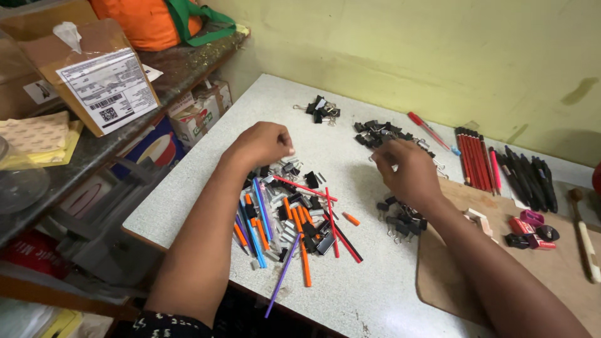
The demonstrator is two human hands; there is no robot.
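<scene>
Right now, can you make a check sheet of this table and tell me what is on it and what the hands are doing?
Surface: speckled white table, with a brown board at the right.
Job's things: mixed pile of coloured pens, pencils and black binder clips; three separate binder clip heaps.
Clutter: row of red pencils, black pens, erasers and sharpeners.
Grippers: left hand closed above the pile, contents hidden; right hand by the far clip heap, grip hidden.
Cables: nothing seen.
Surroundings: yellow-green wall; side shelf with cardboard box and orange bag.
</scene>
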